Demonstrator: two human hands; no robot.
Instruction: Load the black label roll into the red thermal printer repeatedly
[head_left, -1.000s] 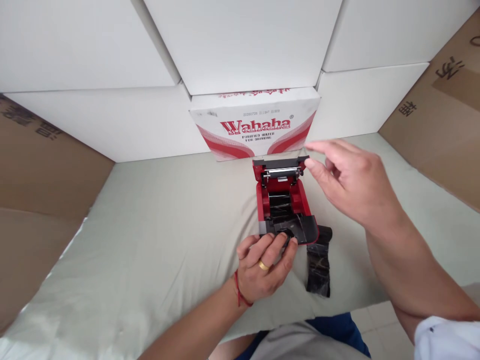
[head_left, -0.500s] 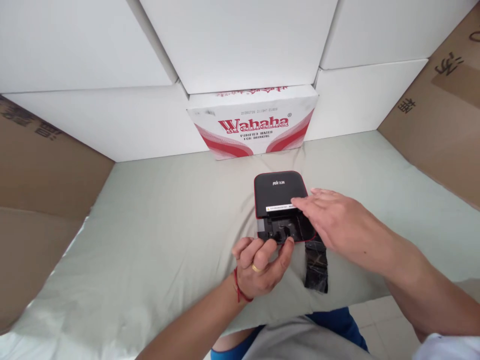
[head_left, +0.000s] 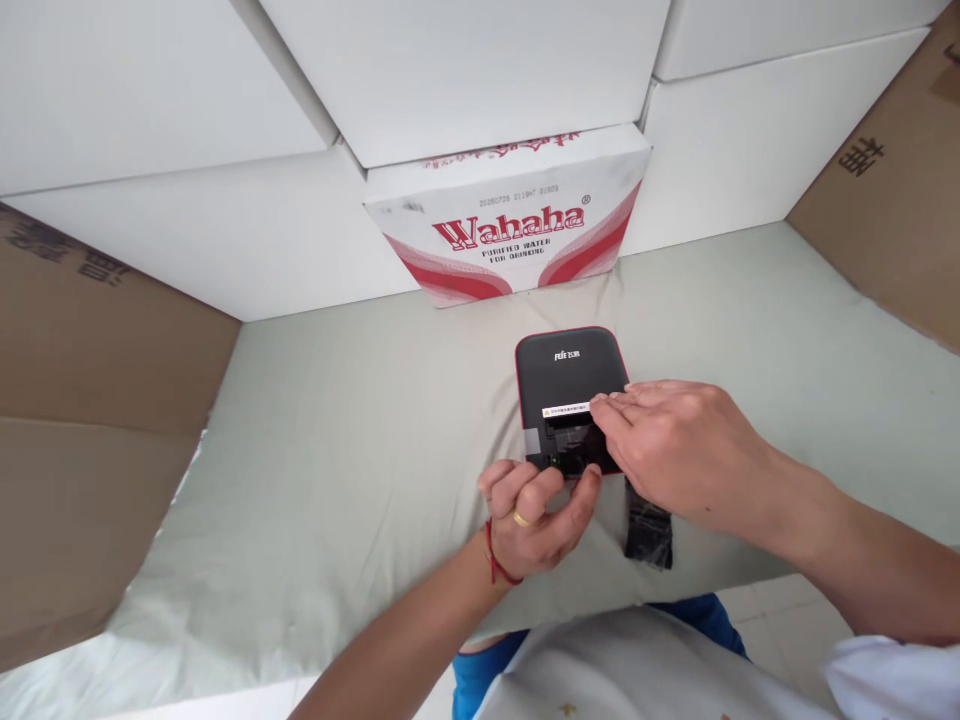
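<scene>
A flat black device (head_left: pixel 568 372) with a red edge, rounded far corners and a white warning label lies on the green cloth; its exact kind is unclear. Below the label is a dark glossy recess (head_left: pixel 576 448). My left hand (head_left: pixel 536 515) has its fingers and thumb curled against the near edge. From the right, my right hand (head_left: pixel 675 440) grips the device's side, fingertips at the label's right end and the rest of the fingers hidden. A crinkled black plastic strip (head_left: pixel 649 530) sticks out toward me from beneath the right hand.
A white and red Wahaha water carton (head_left: pixel 514 225) stands behind the device against white boxes (head_left: pixel 465 80). Brown cardboard walls rise at left (head_left: pixel 97 430) and right (head_left: pixel 892 200). The cloth (head_left: pixel 322 450) covers the surface up to its front edge.
The device's upper part looks lower and flatter against the recess. My right fingers have bent more around its side. The whole view has shifted and tilted slightly.
</scene>
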